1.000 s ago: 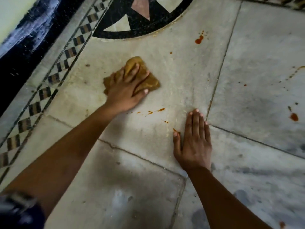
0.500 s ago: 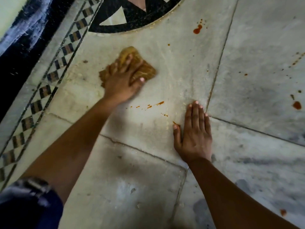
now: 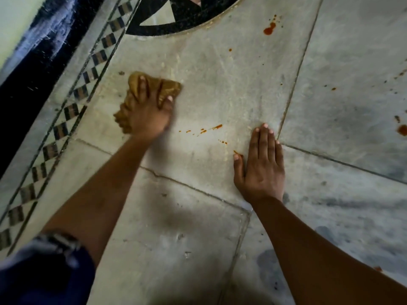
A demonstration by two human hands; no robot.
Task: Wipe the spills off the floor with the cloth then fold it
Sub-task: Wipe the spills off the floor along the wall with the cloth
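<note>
**Cloth** (image 3: 170, 89): mustard-brown, bunched and creased, lying on the pale marble floor (image 3: 220, 84) in the upper left of the view. It sits just inside the chequered border, and most of it is covered by the hand on top.

**Left hand** (image 3: 146, 115): palm down on the cloth, pressing it to the floor. Its fingers (image 3: 142, 84) are stretched forward and slightly apart, with cloth ridged up between them. The thumb lies along the cloth's right edge. Motion blur softens the outline.

**Right hand** (image 3: 261, 170): flat on bare floor, well apart from the cloth. The fingers are straight and close together, the thumb is out to the left, and it holds nothing. The fingertips reach a joint between slabs.

**Spills**, orange-red:
- A short line of streaks and dots (image 3: 217, 127) lies between the two hands.
- A small streak (image 3: 237, 153) touches the right thumb's tip.
- A larger blot with satellite drops (image 3: 269, 30) lies near the top.
- Scattered specks (image 3: 333, 89) mark the right-hand slab.
- A round blot (image 3: 402, 129) sits at the right edge.

**Floor surround**:
- The grey-white slabs are veined and scuffed, with dark joints.
- The chequered border (image 3: 72, 100) of dark and pale squares runs diagonally on the left.
- A black skirting band (image 3: 33, 62) lies beyond the border.
- A black curved inlay with pale triangles (image 3: 176, 23) shows at the top.

**Sleeve** (image 3: 44, 276): dark blue, on the left arm at the lower left corner. The cuff is too blurred to detail.
</note>
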